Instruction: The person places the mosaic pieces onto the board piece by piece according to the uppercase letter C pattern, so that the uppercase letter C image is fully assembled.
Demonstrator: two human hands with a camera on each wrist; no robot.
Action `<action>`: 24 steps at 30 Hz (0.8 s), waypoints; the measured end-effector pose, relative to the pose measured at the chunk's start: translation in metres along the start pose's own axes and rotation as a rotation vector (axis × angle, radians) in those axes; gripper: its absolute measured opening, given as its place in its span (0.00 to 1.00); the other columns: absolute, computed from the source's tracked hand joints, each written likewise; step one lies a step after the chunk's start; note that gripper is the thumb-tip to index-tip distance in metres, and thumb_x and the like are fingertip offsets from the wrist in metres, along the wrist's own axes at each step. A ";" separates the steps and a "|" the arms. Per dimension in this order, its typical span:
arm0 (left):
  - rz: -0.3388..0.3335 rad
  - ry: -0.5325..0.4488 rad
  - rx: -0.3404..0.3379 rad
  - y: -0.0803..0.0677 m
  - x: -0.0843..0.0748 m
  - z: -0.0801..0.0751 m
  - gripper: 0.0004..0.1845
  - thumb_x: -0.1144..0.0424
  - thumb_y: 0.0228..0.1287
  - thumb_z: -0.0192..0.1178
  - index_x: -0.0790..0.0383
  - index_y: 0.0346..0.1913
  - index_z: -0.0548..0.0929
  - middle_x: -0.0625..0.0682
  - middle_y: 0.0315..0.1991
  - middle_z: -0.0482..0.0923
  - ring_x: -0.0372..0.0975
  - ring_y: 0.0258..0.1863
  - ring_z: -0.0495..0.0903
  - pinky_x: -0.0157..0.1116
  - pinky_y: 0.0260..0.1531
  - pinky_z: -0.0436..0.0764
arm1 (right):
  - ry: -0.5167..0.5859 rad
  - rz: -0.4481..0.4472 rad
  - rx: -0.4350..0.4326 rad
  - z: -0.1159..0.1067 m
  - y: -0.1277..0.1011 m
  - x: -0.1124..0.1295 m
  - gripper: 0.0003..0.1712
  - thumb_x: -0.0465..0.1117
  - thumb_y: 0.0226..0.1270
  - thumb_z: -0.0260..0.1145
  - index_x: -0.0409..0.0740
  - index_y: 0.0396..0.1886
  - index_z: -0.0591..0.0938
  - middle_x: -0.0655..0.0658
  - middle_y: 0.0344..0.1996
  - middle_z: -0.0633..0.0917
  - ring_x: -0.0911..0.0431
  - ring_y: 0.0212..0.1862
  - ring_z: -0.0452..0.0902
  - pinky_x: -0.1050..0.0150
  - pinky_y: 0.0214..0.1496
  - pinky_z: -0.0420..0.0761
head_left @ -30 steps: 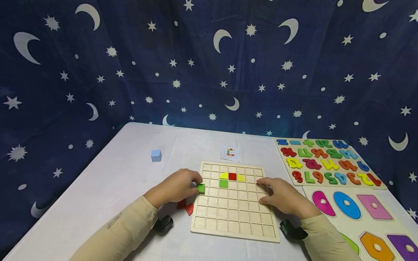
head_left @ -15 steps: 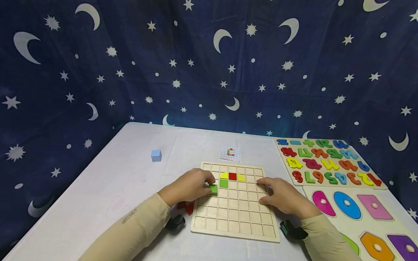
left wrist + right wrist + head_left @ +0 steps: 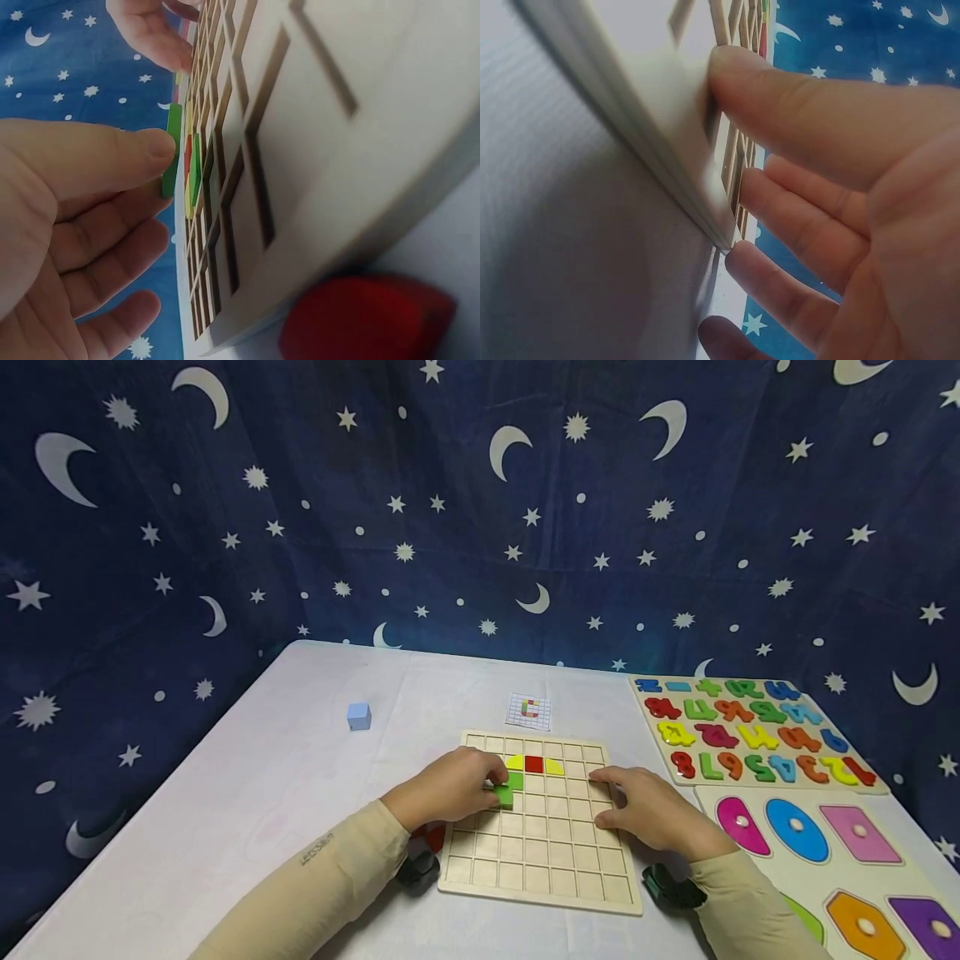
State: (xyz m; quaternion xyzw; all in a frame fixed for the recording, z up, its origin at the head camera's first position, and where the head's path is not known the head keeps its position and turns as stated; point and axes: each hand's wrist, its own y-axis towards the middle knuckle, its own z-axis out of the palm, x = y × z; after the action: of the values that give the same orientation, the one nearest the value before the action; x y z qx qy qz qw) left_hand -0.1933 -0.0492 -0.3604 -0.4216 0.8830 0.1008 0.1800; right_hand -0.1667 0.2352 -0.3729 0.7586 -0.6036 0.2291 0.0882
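At the left edge of the grid board (image 3: 540,827) a red piece (image 3: 432,837) lies on the tabletop (image 3: 247,793), partly hidden by the left forearm. The left hand (image 3: 450,792) is clamped on a green square tile (image 3: 506,797), pinched between thumb and fingertips, over the board's far-left quarter, just under the green tile (image 3: 514,779) already seated below the yellow (image 3: 514,763), red (image 3: 534,765) and yellow (image 3: 554,767) row. The step in hand is judged to be seating this tile. In the left wrist view it is seen edge-on, tilted off the board face, so flattening and squaring to a cell would be needed. Being square, no long axis is shown. The right hand (image 3: 651,814) is laid flat with fingers spread on the board's right edge, steadying it.
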 end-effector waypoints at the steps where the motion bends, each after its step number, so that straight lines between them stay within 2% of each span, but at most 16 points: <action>1: 0.002 0.002 0.000 0.000 -0.001 0.000 0.10 0.67 0.59 0.71 0.61 0.44 0.86 0.46 0.38 0.84 0.36 0.40 0.79 0.36 0.47 0.79 | 0.000 -0.001 0.000 0.000 0.000 0.000 0.36 0.43 0.56 0.78 0.42 0.65 0.78 0.36 0.59 0.79 0.38 0.62 0.71 0.35 0.62 0.68; 12: 0.026 0.026 0.013 0.004 -0.003 0.004 0.10 0.66 0.58 0.72 0.61 0.43 0.86 0.46 0.37 0.84 0.36 0.38 0.79 0.35 0.46 0.79 | 0.004 0.006 0.006 0.000 0.000 0.001 0.36 0.43 0.56 0.78 0.42 0.65 0.78 0.36 0.59 0.79 0.39 0.61 0.72 0.36 0.62 0.69; 24: 0.014 0.041 0.027 0.009 -0.003 0.007 0.10 0.65 0.59 0.72 0.60 0.43 0.87 0.45 0.38 0.84 0.34 0.38 0.78 0.34 0.47 0.78 | 0.006 -0.002 0.004 -0.001 0.000 0.001 0.36 0.43 0.56 0.78 0.41 0.65 0.78 0.36 0.59 0.79 0.38 0.62 0.71 0.36 0.63 0.68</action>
State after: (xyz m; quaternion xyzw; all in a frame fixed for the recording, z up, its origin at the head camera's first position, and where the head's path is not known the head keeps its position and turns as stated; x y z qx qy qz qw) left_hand -0.1964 -0.0391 -0.3652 -0.4147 0.8908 0.0815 0.1670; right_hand -0.1665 0.2350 -0.3722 0.7586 -0.6020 0.2327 0.0888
